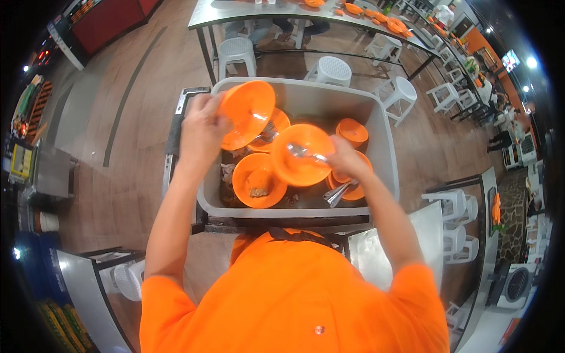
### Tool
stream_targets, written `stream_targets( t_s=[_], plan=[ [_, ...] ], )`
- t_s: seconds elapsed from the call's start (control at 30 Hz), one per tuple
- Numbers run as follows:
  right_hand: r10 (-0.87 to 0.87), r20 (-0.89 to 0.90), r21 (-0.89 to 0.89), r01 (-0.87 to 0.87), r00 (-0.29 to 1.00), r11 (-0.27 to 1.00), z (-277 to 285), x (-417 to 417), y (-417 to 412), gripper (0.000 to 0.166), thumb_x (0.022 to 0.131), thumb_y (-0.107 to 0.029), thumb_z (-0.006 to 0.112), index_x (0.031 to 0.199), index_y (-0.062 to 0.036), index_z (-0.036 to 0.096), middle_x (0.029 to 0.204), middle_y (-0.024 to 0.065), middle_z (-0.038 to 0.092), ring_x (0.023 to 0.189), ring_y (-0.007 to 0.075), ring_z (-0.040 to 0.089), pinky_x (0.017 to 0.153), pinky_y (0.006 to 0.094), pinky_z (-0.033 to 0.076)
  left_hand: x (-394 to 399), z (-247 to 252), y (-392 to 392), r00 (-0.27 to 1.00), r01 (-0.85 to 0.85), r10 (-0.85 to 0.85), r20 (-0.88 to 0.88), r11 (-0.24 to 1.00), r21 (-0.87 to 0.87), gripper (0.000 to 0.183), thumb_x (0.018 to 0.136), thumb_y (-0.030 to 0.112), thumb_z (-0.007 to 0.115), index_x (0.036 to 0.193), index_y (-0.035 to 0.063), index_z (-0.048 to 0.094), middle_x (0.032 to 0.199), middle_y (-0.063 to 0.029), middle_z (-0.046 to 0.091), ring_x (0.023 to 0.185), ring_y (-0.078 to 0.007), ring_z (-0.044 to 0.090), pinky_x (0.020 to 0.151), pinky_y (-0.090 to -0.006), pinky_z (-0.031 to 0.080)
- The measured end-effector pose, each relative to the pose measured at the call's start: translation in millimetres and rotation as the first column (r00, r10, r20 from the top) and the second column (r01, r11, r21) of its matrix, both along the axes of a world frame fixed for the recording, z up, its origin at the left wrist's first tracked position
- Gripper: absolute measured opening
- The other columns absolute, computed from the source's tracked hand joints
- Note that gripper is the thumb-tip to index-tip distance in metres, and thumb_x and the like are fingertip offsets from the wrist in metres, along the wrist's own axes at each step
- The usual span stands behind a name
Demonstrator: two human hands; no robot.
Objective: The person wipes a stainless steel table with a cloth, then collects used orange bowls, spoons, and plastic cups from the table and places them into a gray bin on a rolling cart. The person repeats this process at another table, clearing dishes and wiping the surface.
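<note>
My left hand grips the rim of an orange plate, tipped steeply over the left side of a grey plastic tub. In my right hand is a second orange plate, with a metal spoon lying across it near my fingers. Below them in the tub, an orange dish holds a brown food scrap. Another orange dish with cutlery is partly hidden behind the left plate. Small orange bowls and several spoons or forks sit at the tub's right.
The tub rests on a cart with a dark padded handle at its left. Beyond it are white plastic stools and a metal-topped table bearing orange dishes. People sit farther right. A metal surface lies beside me at right.
</note>
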State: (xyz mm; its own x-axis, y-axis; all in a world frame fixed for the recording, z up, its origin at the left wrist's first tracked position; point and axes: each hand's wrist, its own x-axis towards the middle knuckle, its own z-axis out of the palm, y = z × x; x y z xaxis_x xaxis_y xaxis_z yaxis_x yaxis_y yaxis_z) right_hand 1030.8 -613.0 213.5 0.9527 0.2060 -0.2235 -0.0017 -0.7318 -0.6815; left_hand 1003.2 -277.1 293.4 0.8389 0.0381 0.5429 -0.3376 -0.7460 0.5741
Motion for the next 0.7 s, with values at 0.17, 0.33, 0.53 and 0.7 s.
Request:
stream_targets(
  t_s=[0.17,0.33,0.53,0.7],
  plan=[
    [-0.269,-0.086,-0.026,0.268,0.959,0.963,-17,46,-35,0.027,0.084,-0.003,0.059,0.110,0.0059,0.055,0.079,0.0148,0.062,0.053,0.0194,0.058,0.046,0.0341,0.044,62,-68,-32,0.999,0.049,-0.047,-0.028,0.995,0.091,0.034,0.083,0.002,0.061,0.116,0.0049,0.067,0.105,-0.0190,0.062,0.090,-0.0380,0.064,0.082,-0.0452,0.052],
    [-0.360,-0.060,0.005,0.360,0.931,0.933,-40,54,-42,0.026,0.085,-0.003,0.058,0.109,0.0066,0.056,0.077,0.0142,0.062,0.052,0.0183,0.057,0.045,0.0337,0.043,90,-111,-52,0.997,-0.033,0.023,-0.070,0.989,-0.146,0.026,0.084,0.002,0.061,0.107,0.0039,0.073,0.098,-0.0184,0.065,0.088,-0.0366,0.065,0.081,-0.0417,0.052],
    [-0.364,-0.121,0.077,0.374,0.924,0.924,-39,53,-43,0.026,0.085,-0.002,0.058,0.109,0.0066,0.056,0.075,0.0130,0.062,0.050,0.0165,0.056,0.046,0.0329,0.043,100,-124,-54,0.996,-0.030,0.043,0.081,0.987,-0.160,0.030,0.086,0.005,0.065,0.116,0.0072,0.070,0.110,-0.0186,0.061,0.092,-0.0366,0.065,0.079,-0.0403,0.053],
    [-0.368,-0.081,0.054,0.372,0.926,0.927,-46,57,-51,0.026,0.084,-0.001,0.058,0.109,0.0078,0.055,0.078,0.0170,0.064,0.054,0.0215,0.062,0.048,0.0347,0.047,80,-104,-55,0.996,0.017,-0.027,0.082,0.992,0.125,0.032,0.085,0.013,0.071,0.116,0.0098,0.070,0.103,-0.0148,0.060,0.093,-0.0327,0.063,0.081,-0.0406,0.052]
  ],
)
